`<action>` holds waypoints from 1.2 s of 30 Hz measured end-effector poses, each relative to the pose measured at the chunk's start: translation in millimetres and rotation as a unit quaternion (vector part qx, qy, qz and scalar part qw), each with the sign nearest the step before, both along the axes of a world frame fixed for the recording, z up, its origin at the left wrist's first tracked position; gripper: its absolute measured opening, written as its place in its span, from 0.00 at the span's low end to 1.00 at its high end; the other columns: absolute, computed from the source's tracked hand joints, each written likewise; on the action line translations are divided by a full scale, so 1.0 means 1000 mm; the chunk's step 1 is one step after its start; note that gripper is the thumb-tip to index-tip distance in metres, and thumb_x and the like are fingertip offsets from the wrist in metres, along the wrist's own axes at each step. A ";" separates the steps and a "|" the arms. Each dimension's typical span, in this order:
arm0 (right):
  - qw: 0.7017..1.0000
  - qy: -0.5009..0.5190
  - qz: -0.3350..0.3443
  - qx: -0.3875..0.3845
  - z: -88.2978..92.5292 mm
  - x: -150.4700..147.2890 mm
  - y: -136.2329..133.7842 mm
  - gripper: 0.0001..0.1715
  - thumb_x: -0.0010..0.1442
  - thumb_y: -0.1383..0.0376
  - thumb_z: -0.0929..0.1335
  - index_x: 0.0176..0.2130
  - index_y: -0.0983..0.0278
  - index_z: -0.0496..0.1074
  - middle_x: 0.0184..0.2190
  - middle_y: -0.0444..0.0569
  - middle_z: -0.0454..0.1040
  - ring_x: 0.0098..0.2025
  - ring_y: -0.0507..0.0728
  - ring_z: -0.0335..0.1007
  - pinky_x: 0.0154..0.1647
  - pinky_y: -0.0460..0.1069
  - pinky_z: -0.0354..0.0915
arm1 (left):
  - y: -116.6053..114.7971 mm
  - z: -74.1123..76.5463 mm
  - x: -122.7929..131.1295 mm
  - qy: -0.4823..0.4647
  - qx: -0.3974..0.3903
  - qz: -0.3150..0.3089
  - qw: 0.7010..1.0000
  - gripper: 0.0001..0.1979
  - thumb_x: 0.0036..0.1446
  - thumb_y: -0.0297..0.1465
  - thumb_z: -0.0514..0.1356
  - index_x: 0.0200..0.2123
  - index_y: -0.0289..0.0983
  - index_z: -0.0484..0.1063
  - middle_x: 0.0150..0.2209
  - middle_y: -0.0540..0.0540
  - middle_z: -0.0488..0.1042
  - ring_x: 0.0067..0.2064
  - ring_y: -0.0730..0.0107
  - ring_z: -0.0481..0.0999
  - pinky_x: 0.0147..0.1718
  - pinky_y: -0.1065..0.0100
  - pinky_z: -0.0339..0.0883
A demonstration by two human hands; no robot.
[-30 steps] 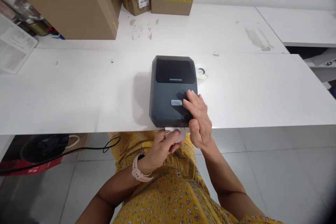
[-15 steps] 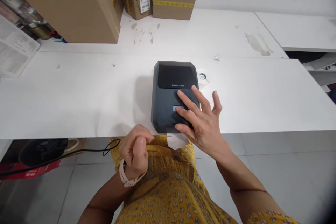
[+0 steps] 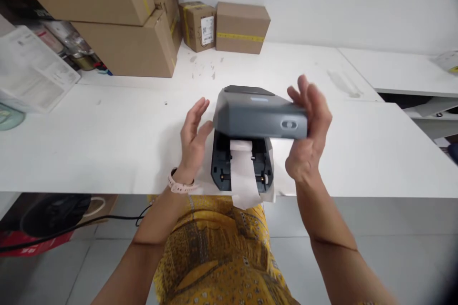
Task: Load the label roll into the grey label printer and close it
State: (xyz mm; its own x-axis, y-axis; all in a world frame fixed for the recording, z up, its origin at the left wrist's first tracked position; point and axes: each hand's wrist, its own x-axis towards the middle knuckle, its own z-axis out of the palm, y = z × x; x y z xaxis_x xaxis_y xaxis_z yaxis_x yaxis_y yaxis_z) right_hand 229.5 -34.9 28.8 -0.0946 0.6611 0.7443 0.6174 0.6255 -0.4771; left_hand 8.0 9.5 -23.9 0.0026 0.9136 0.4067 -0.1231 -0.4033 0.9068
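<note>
A dark grey label printer (image 3: 215, 178) stands at the table's front edge. Its lid (image 3: 257, 119) is raised and tilted, slightly blurred. My right hand (image 3: 312, 126) grips the right side of this lid. To the left, my left hand (image 3: 193, 140) is open, fingers pointing up, with the thumb close to the lid's left edge; whether it touches is unclear. Inside the printer base sits a white paper roll (image 3: 241, 145). From it a paper strip (image 3: 244, 176) runs forward and hangs over the front of the printer.
Cardboard boxes (image 3: 243, 28) with yellow tape stand at the back, with larger ones (image 3: 125, 52) stacked at the left. A clear plastic package (image 3: 32, 71) with printed paper lies at the far left. Below the white table (image 3: 358, 152), a black cable (image 3: 107, 218) runs at the left.
The printer lid has gone from closed to raised, exposing the paper roll. My right hand has moved from the top button to the lid's right side. My left hand has risen and opened.
</note>
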 end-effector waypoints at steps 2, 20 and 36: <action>0.998 0.022 -0.022 0.056 0.018 -0.003 0.027 0.40 0.70 0.38 0.48 0.73 0.48 0.42 0.74 0.52 0.50 0.76 0.71 0.49 0.68 0.71 0.62 | 0.017 -0.014 -0.003 0.037 -0.080 -0.060 0.994 0.36 0.59 0.45 0.67 0.68 0.51 0.62 0.72 0.45 0.60 0.75 0.45 0.55 0.71 0.39 0.50; 0.996 0.010 -0.073 0.056 0.048 0.023 0.114 0.35 0.75 0.48 0.57 0.72 0.57 0.48 0.75 0.53 0.52 0.75 0.64 0.52 0.71 0.62 0.60 | 0.014 -0.035 0.000 0.092 -0.107 -0.133 0.981 0.46 0.55 0.41 0.70 0.72 0.45 0.54 0.73 0.38 0.57 0.72 0.43 0.60 0.69 0.43 0.58; 0.908 -0.276 0.221 -0.223 -0.016 0.000 0.042 0.23 0.74 0.53 0.60 0.58 0.61 0.72 0.45 0.51 0.83 0.48 0.60 0.79 0.69 0.68 0.54 | 0.019 -0.034 -0.009 0.070 -0.106 -0.126 0.984 0.52 0.51 0.35 0.71 0.74 0.44 0.48 0.69 0.34 0.66 0.65 0.45 0.72 0.65 0.40 0.64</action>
State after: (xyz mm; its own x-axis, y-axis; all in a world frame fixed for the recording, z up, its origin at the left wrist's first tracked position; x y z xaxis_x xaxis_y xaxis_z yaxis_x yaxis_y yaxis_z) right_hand 229.4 6.6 13.1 -0.7019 0.6916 0.1704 0.5747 0.6912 -0.4381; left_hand -0.6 28.6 -57.7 0.2813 0.9414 0.1861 -0.0633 -0.1753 0.9825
